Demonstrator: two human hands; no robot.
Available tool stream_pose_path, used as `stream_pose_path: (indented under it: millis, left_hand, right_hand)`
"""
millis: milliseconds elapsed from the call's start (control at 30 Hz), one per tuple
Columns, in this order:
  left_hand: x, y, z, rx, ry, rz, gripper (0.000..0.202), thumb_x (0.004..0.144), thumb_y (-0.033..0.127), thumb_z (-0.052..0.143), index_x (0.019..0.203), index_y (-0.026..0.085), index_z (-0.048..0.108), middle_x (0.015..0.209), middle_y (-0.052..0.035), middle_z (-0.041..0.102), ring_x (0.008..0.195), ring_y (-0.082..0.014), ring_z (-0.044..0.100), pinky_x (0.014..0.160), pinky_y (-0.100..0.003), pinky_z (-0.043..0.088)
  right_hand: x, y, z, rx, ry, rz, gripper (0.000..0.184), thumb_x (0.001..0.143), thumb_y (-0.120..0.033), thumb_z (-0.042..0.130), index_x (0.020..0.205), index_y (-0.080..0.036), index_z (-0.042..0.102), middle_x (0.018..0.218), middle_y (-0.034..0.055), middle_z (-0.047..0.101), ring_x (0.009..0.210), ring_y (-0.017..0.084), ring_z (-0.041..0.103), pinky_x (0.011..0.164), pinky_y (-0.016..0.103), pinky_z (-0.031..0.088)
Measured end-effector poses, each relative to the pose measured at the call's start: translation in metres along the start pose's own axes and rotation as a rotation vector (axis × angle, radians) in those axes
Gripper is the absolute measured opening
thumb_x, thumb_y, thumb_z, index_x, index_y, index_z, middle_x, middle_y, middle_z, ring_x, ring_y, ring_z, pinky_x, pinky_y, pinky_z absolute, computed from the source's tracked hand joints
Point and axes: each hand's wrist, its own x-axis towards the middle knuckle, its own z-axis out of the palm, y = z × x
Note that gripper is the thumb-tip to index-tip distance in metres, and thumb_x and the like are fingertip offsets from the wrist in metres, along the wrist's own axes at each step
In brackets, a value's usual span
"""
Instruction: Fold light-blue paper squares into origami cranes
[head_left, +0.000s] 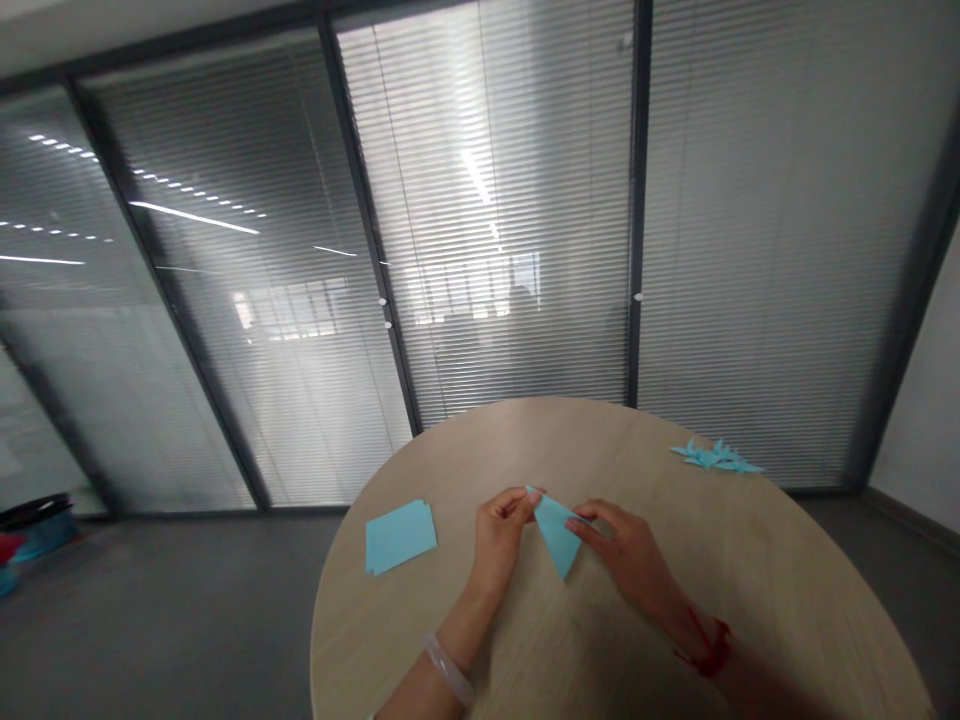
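Blue paper triangle [556, 532] hangs betw. both hands, one point down, long edge on top, held just over the round wood counter [795, 570]. Can't tell if the lower tip touches the wood.

L grip [499, 532] is nearly closed: thumb & fingers pinch the triangle's upper-left corner, hiding that corner. R grip [619, 545] is a bit looser, hand more spread, but thumb & index still close on the right corner. Rest of the sheet shows betw. the hands, w/ nothing in front of it. Pale bangle [448, 668] on L wrist, red cord [707, 648] on R wrist.

Stack of blue paper squares [400, 537] lies flat on the counter, left of the hands, well clear of both, edges slightly offset. Cluster of folded blue paper pieces [716, 457] lies near the far right rim, well apart from the hands; exact shapes hard to tell from here.

Past the counter: glass partition [487, 200] w/ slatted blinds, running across the whole view, over a grey floor [172, 610]. Blue & red items [30, 535] sit at far left on the floor, too blurred to name.
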Motion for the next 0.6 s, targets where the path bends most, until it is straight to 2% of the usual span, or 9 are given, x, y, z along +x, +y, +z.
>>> stream_pose_path:
  millis: [167, 333, 467, 600]
  left_hand:
    - [-0.003, -0.004, 0.001, 0.156, 0.033, 0.115, 0.041, 0.079, 0.053, 0.058, 0.066, 0.014, 0.062, 0.06, 0.0001, 0.059, 0.057, -0.0132, 0.053, 0.057, -0.024, 0.042]
    - [-0.005, -0.01, 0.0, 0.471, 0.179, 0.234, 0.047, 0.086, 0.054, 0.046, 0.057, 0.017, 0.047, 0.051, 0.0061, 0.037, 0.049, -0.0095, 0.036, 0.048, -0.023, 0.025]
    - [-0.009, -0.009, 0.001, 0.601, 0.172, 0.26, 0.043, 0.09, 0.05, 0.043, 0.064, 0.017, 0.052, 0.054, 0.0056, 0.041, 0.051, -0.0099, 0.038, 0.051, -0.023, 0.025]
    - [-0.01, -0.003, 0.0, 0.607, 0.132, 0.248, 0.039, 0.09, 0.047, 0.043, 0.073, 0.016, 0.06, 0.059, 0.0038, 0.048, 0.054, -0.0111, 0.043, 0.054, -0.024, 0.029]
  right_hand:
    - [0.001, 0.001, 0.002, 0.071, -0.111, 0.072, 0.024, 0.081, -0.042, 0.06, 0.079, -0.02, 0.07, 0.079, 0.0014, 0.071, 0.078, 0.02, 0.064, 0.074, 0.027, 0.043]
    - [-0.001, 0.0, 0.007, 0.182, -0.254, 0.112, 0.022, 0.077, -0.039, 0.064, 0.073, -0.017, 0.068, 0.073, 0.0008, 0.07, 0.072, 0.018, 0.063, 0.068, 0.025, 0.043]
    - [-0.001, -0.001, 0.009, 0.262, -0.297, 0.141, 0.024, 0.075, -0.04, 0.065, 0.071, -0.016, 0.067, 0.071, 0.0014, 0.069, 0.069, 0.018, 0.062, 0.065, 0.025, 0.043]
    - [0.0, 0.004, 0.01, 0.313, -0.302, 0.17, 0.024, 0.073, -0.04, 0.067, 0.073, -0.016, 0.068, 0.072, 0.0018, 0.07, 0.069, 0.018, 0.063, 0.065, 0.025, 0.044]
